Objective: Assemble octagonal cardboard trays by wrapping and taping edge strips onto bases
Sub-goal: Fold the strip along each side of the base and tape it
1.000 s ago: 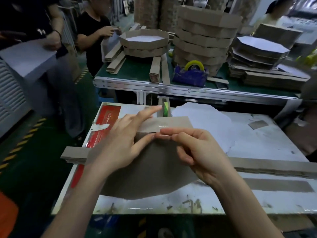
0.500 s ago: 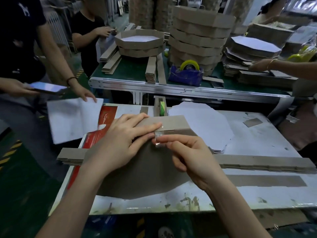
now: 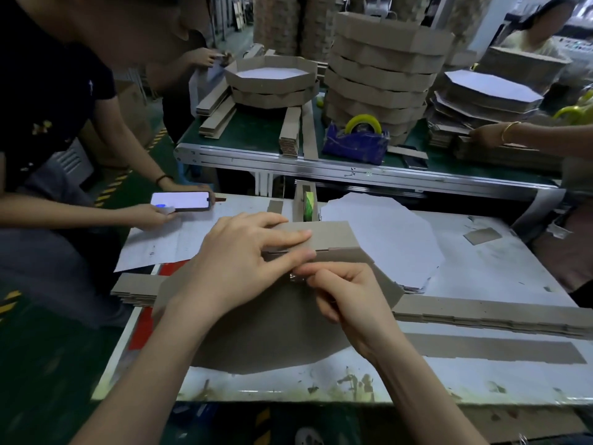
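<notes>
A grey octagonal cardboard base [image 3: 272,342] lies on the white work table [image 3: 481,274]. A brown edge strip [image 3: 333,239] stands folded up along the base's far edge. My left hand [image 3: 244,261] lies across the strip's left part, straight fingers and thumb pressing it against the base. My right hand [image 3: 346,297] pinches a small piece of clear tape [image 3: 295,277] at the seam, just under my left thumb. A green tape roll in its dispenser [image 3: 308,207] stands right behind the strip.
White octagonal sheets [image 3: 385,242] lie stacked right of the strip, and folded strips [image 3: 481,313] cross the table. A person on the left holds a lit phone [image 3: 181,200] over a paper sheet [image 3: 154,248]. Finished trays [image 3: 382,69] are piled on the green bench behind.
The person on the left has leaned in and laid a paper sheet and phone at the table's left edge. My hands stay at the seam, the right one pulled slightly nearer.
</notes>
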A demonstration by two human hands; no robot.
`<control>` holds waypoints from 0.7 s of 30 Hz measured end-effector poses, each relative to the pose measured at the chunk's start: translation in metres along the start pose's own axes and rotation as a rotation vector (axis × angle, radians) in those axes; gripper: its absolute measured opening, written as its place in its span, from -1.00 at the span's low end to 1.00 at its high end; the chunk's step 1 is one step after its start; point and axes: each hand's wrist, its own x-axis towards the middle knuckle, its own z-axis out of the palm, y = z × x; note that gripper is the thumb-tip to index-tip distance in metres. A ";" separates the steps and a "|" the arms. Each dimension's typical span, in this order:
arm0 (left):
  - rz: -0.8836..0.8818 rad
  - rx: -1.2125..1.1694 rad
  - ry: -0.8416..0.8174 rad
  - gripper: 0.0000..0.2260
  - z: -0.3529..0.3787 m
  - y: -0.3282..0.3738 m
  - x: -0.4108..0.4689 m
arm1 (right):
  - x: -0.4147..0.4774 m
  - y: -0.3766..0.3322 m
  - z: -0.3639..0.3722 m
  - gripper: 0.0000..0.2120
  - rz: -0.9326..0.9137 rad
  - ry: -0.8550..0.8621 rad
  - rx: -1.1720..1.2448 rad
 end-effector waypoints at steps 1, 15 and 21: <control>-0.001 0.004 0.005 -0.60 0.001 0.003 0.002 | 0.001 0.000 0.001 -0.75 -0.002 0.013 0.002; 0.161 0.146 -0.046 -0.57 0.004 -0.010 0.011 | 0.001 -0.005 -0.031 -0.63 -0.422 0.361 -0.296; 0.248 0.286 -0.059 -0.47 0.002 -0.012 0.011 | 0.033 -0.032 -0.038 -0.80 -0.580 0.383 -0.504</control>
